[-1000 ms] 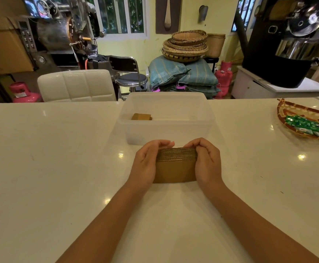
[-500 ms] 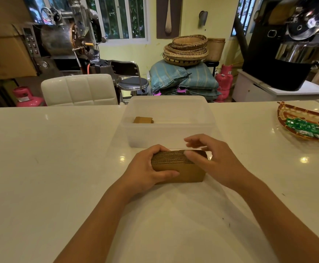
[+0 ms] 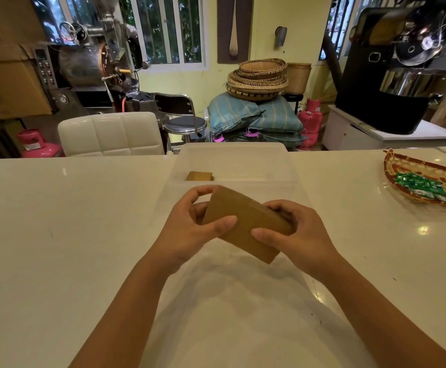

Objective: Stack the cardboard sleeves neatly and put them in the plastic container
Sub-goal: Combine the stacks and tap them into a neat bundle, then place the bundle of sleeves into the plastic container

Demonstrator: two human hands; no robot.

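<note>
Head view: I see the stack of cardboard sleeves tilted above the desk, clamped between my left hand and right hand, thumbs across its near face, fingers curled behind. The plastic container sits just beyond.

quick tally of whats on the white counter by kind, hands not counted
cardboard sleeve stacks: 2, one held above the counter in both hands, one in the container
plastic container: 1
woven basket of green packets: 1
total: 4
</note>
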